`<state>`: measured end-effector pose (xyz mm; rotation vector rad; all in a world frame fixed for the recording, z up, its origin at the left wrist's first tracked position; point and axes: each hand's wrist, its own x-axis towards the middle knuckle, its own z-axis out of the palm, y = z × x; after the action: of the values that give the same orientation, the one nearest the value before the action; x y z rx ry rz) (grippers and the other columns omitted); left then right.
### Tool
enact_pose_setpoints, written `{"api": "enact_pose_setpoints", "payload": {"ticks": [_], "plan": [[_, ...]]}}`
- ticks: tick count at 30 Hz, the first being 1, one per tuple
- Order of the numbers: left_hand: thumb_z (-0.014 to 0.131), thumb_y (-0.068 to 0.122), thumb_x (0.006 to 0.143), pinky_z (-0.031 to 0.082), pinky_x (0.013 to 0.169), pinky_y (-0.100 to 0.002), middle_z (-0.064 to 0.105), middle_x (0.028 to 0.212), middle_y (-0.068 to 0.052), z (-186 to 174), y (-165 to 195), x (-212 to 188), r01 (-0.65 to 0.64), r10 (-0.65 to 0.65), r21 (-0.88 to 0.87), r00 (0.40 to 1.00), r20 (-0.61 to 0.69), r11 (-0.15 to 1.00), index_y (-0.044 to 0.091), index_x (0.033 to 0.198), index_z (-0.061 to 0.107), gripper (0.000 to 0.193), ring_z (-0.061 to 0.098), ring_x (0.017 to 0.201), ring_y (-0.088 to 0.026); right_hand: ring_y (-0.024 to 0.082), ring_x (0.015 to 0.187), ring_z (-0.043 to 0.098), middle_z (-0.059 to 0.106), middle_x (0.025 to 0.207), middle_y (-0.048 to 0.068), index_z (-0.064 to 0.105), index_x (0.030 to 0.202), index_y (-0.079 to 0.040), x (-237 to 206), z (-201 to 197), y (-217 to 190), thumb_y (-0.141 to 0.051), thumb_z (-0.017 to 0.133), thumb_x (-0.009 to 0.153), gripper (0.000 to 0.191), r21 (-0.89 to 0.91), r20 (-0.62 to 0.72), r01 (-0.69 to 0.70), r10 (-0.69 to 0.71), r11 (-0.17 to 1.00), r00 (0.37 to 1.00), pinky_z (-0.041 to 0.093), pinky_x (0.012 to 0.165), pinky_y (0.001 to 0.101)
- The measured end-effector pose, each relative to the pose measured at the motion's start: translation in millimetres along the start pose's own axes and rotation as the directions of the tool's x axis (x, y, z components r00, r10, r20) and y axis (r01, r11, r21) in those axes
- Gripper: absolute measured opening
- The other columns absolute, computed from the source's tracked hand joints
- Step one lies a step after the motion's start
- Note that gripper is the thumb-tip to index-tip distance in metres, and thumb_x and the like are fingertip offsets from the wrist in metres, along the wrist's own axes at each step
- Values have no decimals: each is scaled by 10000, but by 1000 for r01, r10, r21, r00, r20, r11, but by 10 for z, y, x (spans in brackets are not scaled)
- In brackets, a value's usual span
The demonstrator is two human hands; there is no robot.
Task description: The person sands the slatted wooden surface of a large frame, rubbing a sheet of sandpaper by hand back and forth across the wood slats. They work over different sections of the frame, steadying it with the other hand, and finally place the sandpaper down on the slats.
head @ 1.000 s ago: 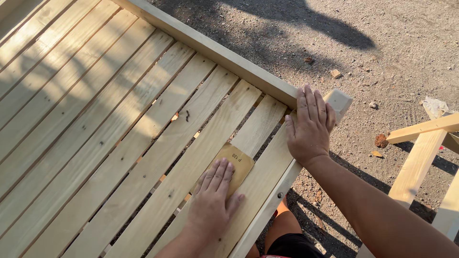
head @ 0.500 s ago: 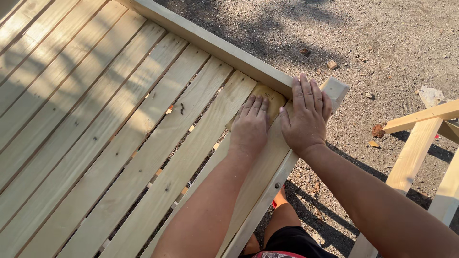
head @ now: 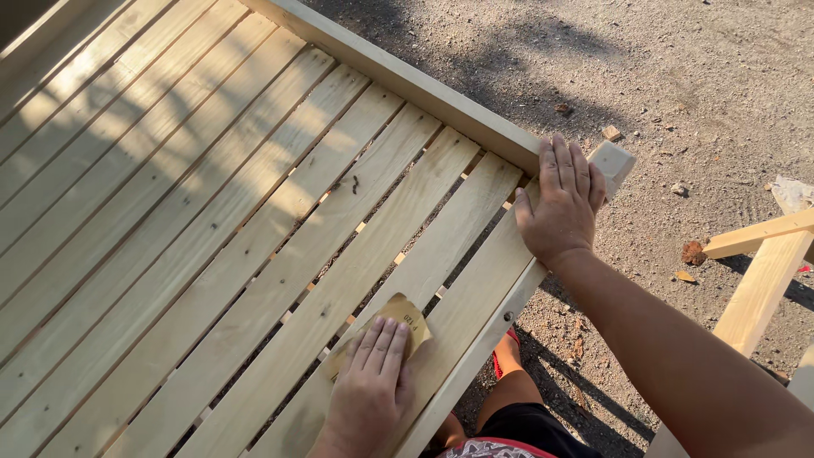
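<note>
Near the lower edge, left hand: the left hand [head: 370, 386] lies flat, palm down, fingers together and pointing up the boards, pressing a sheet of sandpaper [head: 398, 322] onto a slat; it grips nothing, only bears down on the sheet.
Right hand: the right hand [head: 561, 203] rests flat and spread, fingers extended, on the far corner of the slatted panel [head: 212, 229], beside the end of the frame rail [head: 407, 80]; nothing is clasped in it, and the forearm runs back toward the lower right.
Sandpaper position: it sits on the second slat from the near edge, half covered by the left fingers, its upper corner showing free.
Hands apart: the two hands are well apart, one low on the panel, one at its upper right corner.
Surroundings: gravel ground [head: 695, 76] lies beyond the panel; small wood scraps [head: 611, 133] are scattered on it; a pale timber frame [head: 763, 263] stands at the right, clear of the panel. The person's knee [head: 509, 390] shows under the panel's edge.
Obstructions: nothing lies on the slats between the hands.
Materials: slats are pale, planed softwood with visible grain and narrow gaps between them; the sandpaper is tan, thin and slightly curled; the ground is coarse, dusty grit with shadows across it.
</note>
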<state>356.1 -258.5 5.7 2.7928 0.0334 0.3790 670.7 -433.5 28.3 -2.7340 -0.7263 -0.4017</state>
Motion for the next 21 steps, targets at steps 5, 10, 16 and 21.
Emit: {"api": "enact_pose_setpoints", "payload": {"ticks": [5, 10, 16, 21], "plan": [[614, 204, 868, 371, 1109, -521, 548, 1450, -104, -125, -55, -406, 50, -51, 101, 999, 9, 994, 135, 1436, 593, 572, 483, 1350, -283, 259, 1591, 155, 265, 1707, 135, 277, 1652, -45, 14, 31, 25, -386, 573, 940, 843, -11, -1, 6, -6, 1000, 1000, 43, 1278, 451], [583, 244, 995, 397, 1104, -476, 537, 1493, -79, -33, -85, -396, 171, -171, -46, 985, -14, 984, 127, 1460, 582, 480, 471, 1395, -291, 261, 1591, 159, 268, 1716, 128, 275, 1664, -59, -1, 12, 31, -382, 576, 947, 842, 26, -2, 2, -2, 1000, 1000, 45, 1280, 458], [573, 236, 964, 388, 1131, -451, 573, 1486, -107, -124, -413, -1088, 341, -337, 3, 932, -133, 940, 147, 1403, 619, 451, 523, 1390, -305, 280, 1585, 165, 270, 1706, 140, 275, 1669, -71, 10, 43, 64, -398, 580, 947, 849, 30, 8, 2, -3, 1000, 1000, 46, 1268, 472], [475, 274, 1007, 294, 1206, -512, 509, 1538, -100, 101, -812, -1248, 156, -121, 77, 932, -343, 985, 114, 1468, 533, 491, 458, 1455, -316, 273, 1591, 173, 277, 1716, 125, 293, 1657, -75, -30, 107, 100, -401, 573, 954, 825, 21, 0, -6, 6, 1000, 1000, 49, 1282, 456]]}}
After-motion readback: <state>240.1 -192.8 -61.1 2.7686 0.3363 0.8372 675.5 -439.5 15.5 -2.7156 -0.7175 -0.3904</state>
